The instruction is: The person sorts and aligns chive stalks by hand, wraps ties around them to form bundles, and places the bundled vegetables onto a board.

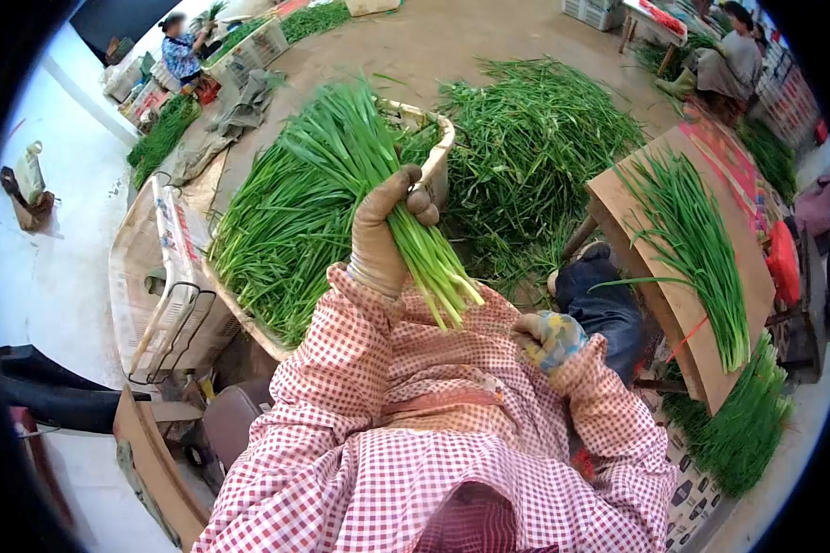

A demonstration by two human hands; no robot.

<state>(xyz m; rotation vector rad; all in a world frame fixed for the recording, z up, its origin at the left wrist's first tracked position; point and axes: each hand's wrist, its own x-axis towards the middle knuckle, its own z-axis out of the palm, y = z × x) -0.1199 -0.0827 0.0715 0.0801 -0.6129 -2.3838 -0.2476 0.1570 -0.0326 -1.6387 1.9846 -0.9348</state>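
My left hand, in a soiled tan glove, is closed around a bunch of garlic chives. The leafy ends fan out to the upper left and the pale stems point down towards my lap. Below the leaves, a white plastic crate holds a large heap of loose chives. My right hand, in a patterned glove, is held near my checked smock, apart from the bunch. Its fingers are curled in, and whether anything small is inside them is hidden.
Cut greens are piled on the floor ahead. To the right, chives lie on a cardboard-topped table, with a red object beyond. An empty white crate stands left. Two people sit farther off among crates.
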